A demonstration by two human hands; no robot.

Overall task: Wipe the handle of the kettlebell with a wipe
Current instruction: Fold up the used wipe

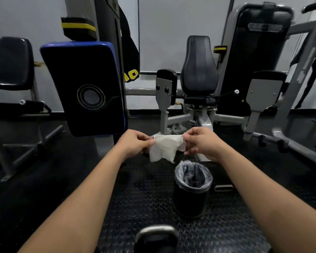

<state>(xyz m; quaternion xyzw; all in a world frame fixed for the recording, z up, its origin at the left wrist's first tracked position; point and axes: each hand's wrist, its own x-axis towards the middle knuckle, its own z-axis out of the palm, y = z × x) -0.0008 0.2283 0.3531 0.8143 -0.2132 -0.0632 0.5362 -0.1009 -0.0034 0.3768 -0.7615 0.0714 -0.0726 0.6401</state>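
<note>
A white wipe (165,147) hangs stretched between my two hands at arm's length, above the floor. My left hand (135,144) pinches its left top corner, and my right hand (202,143) pinches the right top corner. The kettlebell (156,238) stands on the floor at the bottom edge of the view, between my forearms. Its grey metal handle arches upward; the black body is mostly cut off by the frame. Both hands are well above and beyond the kettlebell, apart from it.
A small black bin (192,189) lined with a clear bag stands on the studded rubber floor just below the wipe. A black and blue pad (88,88) hangs at left. A seated gym machine (199,70) stands behind, with more machine frames at both sides.
</note>
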